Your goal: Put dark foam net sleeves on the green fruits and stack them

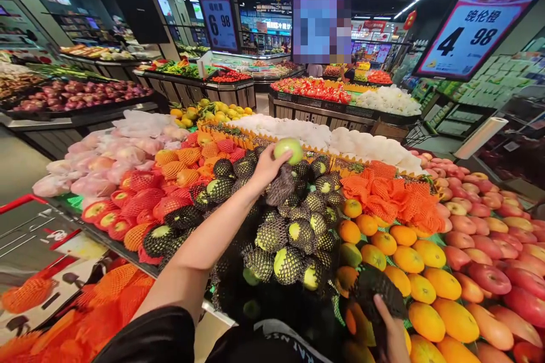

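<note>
My left hand (267,167) is stretched far forward, arm nearly straight and bare to the elbow, fingers curled around a green fruit (288,150) held just above the heap of dark net-wrapped fruit (281,232) on the desk (128,249). My right hand (389,332) sits low and close to my body, fingers closed on an empty black foam net (377,289) that rests against the oranges (409,258) just beyond it. Red apples (489,249) lie further to the right of that hand. Orange nets (385,195) are piled between the two hands.
</note>
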The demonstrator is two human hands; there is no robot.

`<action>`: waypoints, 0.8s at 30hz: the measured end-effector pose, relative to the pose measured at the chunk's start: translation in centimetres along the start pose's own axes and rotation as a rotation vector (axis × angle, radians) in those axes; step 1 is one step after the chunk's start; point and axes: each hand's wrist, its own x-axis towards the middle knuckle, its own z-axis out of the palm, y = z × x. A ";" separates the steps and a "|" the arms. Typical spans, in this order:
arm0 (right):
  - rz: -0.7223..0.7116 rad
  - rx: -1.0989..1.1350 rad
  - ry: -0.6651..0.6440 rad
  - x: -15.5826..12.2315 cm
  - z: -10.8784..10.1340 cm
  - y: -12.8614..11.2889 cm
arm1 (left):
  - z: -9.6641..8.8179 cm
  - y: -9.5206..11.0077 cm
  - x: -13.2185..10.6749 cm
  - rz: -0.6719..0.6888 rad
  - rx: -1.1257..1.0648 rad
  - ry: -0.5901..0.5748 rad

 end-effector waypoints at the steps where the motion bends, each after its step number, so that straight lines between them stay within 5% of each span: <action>1: 0.098 0.114 0.018 1.0 0.9 -1.2 | -1.6 0.0 -1.8 -0.003 -0.035 0.012; 3: 0.135 0.178 -0.044 3.4 3.2 -4.4 | -4.5 -0.4 -5.7 -0.029 -0.106 0.060; 5: -0.058 0.014 -0.183 6.1 6.4 -7.7 | -7.0 -1.0 -9.6 -0.128 -0.302 0.155; 8: -0.212 -0.118 -0.213 10.8 12.4 -11.4 | -9.8 -2.0 -14.6 -0.216 -0.426 0.285; 15: -0.611 -0.649 -0.237 18.7 25.4 -12.2 | -15.2 -5.4 -19.5 -0.225 -0.331 0.482; 20: -0.641 -0.907 -0.369 20.0 29.2 -10.8 | -16.3 -5.6 -19.4 -0.187 -0.192 0.450; 24: -0.713 -0.859 -0.368 17.0 27.8 -12.8 | -14.7 -3.9 -18.4 -0.133 -0.188 0.344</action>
